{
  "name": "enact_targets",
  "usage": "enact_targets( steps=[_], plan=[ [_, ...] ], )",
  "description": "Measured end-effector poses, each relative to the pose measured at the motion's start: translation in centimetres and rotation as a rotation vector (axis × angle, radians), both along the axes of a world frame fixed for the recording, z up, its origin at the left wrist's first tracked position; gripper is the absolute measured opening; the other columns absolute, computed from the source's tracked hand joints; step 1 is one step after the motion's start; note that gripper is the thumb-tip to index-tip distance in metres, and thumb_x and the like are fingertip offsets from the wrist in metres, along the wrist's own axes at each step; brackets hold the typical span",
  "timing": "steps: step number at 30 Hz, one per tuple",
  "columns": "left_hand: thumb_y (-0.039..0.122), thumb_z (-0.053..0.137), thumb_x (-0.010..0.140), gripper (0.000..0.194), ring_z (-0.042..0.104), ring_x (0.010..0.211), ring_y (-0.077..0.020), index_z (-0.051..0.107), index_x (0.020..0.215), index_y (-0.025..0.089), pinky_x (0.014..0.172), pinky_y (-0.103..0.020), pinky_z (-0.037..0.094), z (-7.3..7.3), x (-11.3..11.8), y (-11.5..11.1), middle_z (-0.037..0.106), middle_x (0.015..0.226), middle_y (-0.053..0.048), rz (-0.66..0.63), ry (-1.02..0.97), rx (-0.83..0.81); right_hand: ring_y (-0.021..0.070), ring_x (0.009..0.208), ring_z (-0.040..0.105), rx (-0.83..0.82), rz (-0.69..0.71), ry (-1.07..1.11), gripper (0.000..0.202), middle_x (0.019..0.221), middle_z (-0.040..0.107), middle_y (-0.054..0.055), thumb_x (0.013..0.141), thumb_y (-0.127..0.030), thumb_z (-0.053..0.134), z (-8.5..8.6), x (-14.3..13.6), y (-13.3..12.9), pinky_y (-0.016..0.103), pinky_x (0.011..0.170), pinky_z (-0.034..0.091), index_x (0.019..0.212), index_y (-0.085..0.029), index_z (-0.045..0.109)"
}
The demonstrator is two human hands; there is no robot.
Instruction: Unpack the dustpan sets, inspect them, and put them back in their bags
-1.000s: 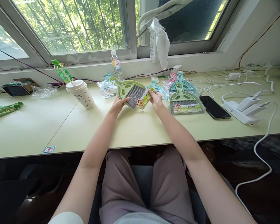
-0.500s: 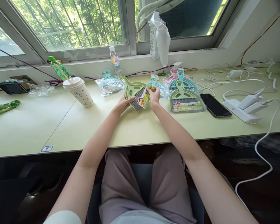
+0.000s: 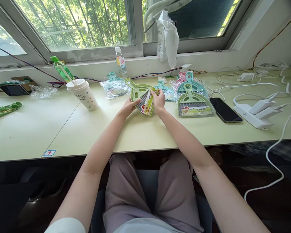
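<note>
A green mini dustpan and brush set (image 3: 138, 90) is tilted in the air over the desk, its grey bristles showing. My left hand (image 3: 130, 106) is closed round its lower left side. My right hand (image 3: 159, 99) pinches the edge of a printed card label (image 3: 148, 103), which lies across the bristles. Just right of my hands rests another green dustpan set (image 3: 195, 103) in clear wrapping with a similar label. Behind it are a teal set (image 3: 191, 81) and a pink one (image 3: 181, 77). Blue sets (image 3: 166, 90) in plastic sit farther back.
On the left stands a white lidded cup (image 3: 83, 94) with a straw, beside a green-capped bottle (image 3: 63, 68). A water bottle (image 3: 121, 63) is near the window. To the right lie a black phone (image 3: 226, 110) and a white power strip (image 3: 252, 115) with cables.
The card label has turned to lie more upright over the bristles, with my right hand shifting slightly along its edge. My left hand keeps its hold on the dustpan.
</note>
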State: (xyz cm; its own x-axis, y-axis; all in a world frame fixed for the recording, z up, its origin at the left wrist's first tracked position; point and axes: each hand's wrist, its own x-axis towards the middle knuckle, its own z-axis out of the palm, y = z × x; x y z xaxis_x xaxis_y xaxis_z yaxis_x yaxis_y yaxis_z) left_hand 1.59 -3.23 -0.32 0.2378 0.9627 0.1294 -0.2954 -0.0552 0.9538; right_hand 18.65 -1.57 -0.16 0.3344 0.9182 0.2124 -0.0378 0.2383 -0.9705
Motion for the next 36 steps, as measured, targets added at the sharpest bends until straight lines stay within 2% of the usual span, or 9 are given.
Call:
enact_targets(
  steps=[3, 6, 9, 12, 16, 20, 28, 34, 36],
  plan=[
    [0.023, 0.078, 0.075, 0.052, 0.067, 0.111, -0.0250, 0.060, 0.124, 0.020, 0.101, -0.041, 0.054, 0.1, 0.0, -0.1, 0.071, 0.114, -0.008, 0.058, -0.007, -0.047, 0.0159, 0.092, 0.067, -0.051, 0.090, 0.145, 0.020, 0.091, 0.065, 0.000, 0.085, -0.038, 0.063, 0.7, 0.9, 0.2, 0.029, 0.080, 0.056, 0.094, -0.024, 0.052],
    [0.013, 0.076, 0.070, 0.063, 0.067, 0.109, -0.0248, 0.056, 0.129, 0.023, 0.100, -0.043, 0.055, 0.1, -0.1, 0.0, 0.070, 0.111, -0.006, 0.118, -0.004, -0.073, 0.0146, 0.082, 0.067, -0.052, 0.263, 0.300, 0.023, 0.084, 0.065, -0.002, 0.083, -0.039, 0.068, 1.2, 1.2, 0.4, 0.027, 0.072, 0.057, 0.093, -0.023, 0.054],
    [0.009, 0.078, 0.064, 0.071, 0.067, 0.109, -0.0252, 0.055, 0.130, 0.023, 0.100, -0.043, 0.055, 0.0, -0.1, 0.0, 0.070, 0.112, -0.005, 0.115, 0.002, -0.062, 0.0137, 0.077, 0.065, -0.033, 0.333, 0.345, 0.027, 0.080, 0.063, -0.003, 0.079, -0.040, 0.072, 0.9, 0.7, 0.7, 0.027, 0.071, 0.057, 0.089, -0.023, 0.053],
    [0.013, 0.081, 0.063, 0.067, 0.067, 0.109, -0.0255, 0.057, 0.125, 0.022, 0.100, -0.043, 0.055, 0.1, 0.1, -0.1, 0.070, 0.112, -0.006, 0.090, 0.009, -0.054, 0.0139, 0.078, 0.064, -0.014, 0.279, 0.239, 0.026, 0.081, 0.061, -0.003, 0.079, -0.037, 0.071, 0.1, 0.0, 0.9, 0.029, 0.075, 0.055, 0.086, -0.023, 0.051],
    [0.025, 0.083, 0.067, 0.054, 0.067, 0.109, -0.0262, 0.060, 0.116, 0.019, 0.099, -0.042, 0.055, 0.4, 0.4, -0.5, 0.070, 0.113, -0.008, 0.041, 0.015, -0.046, 0.0170, 0.089, 0.063, 0.042, 0.031, -0.016, 0.022, 0.087, 0.061, 0.000, 0.082, -0.033, 0.067, -0.9, -0.1, 1.1, 0.035, 0.089, 0.051, 0.084, -0.024, 0.047],
    [0.015, 0.088, 0.054, 0.069, 0.065, 0.115, -0.0289, 0.060, 0.117, 0.020, 0.103, -0.044, 0.052, 0.7, 0.7, -0.9, 0.070, 0.117, -0.008, -0.016, 0.032, -0.002, 0.0185, 0.100, 0.061, 0.019, -0.121, -0.125, 0.019, 0.096, 0.060, 0.003, 0.087, -0.037, 0.060, -1.1, 0.9, 1.3, 0.038, 0.098, 0.047, 0.090, -0.024, 0.046],
    [0.006, 0.083, 0.049, 0.079, 0.060, 0.124, -0.0321, 0.057, 0.123, 0.019, 0.108, -0.048, 0.047, 0.6, 0.6, -0.6, 0.068, 0.120, -0.009, 0.036, 0.041, -0.018, 0.0184, 0.099, 0.061, 0.149, -0.067, -0.191, 0.030, 0.097, 0.059, 0.003, 0.089, -0.054, 0.052, -1.4, 1.3, 1.8, 0.032, 0.087, 0.050, 0.099, -0.026, 0.047],
    [0.008, 0.080, 0.055, 0.080, 0.062, 0.120, -0.0284, 0.053, 0.129, 0.021, 0.109, -0.047, 0.046, 0.9, -0.1, -0.2, 0.067, 0.123, -0.009, 0.132, -0.030, 0.021, 0.0169, 0.111, 0.060, 0.068, -0.088, -0.083, 0.032, 0.117, 0.058, 0.007, 0.087, -0.041, 0.060, -0.1, 1.1, 0.7, 0.031, 0.094, 0.051, 0.111, -0.025, 0.047],
    [0.007, 0.079, 0.056, 0.084, 0.062, 0.119, -0.0272, 0.050, 0.133, 0.022, 0.108, -0.046, 0.047, 1.0, -0.3, -0.1, 0.067, 0.124, -0.009, 0.150, -0.053, 0.034, 0.0163, 0.111, 0.061, -0.023, 0.001, 0.012, 0.035, 0.122, 0.059, 0.007, 0.084, -0.034, 0.065, 0.4, 0.8, 0.2, 0.032, 0.096, 0.052, 0.113, -0.025, 0.047]
  ],
)
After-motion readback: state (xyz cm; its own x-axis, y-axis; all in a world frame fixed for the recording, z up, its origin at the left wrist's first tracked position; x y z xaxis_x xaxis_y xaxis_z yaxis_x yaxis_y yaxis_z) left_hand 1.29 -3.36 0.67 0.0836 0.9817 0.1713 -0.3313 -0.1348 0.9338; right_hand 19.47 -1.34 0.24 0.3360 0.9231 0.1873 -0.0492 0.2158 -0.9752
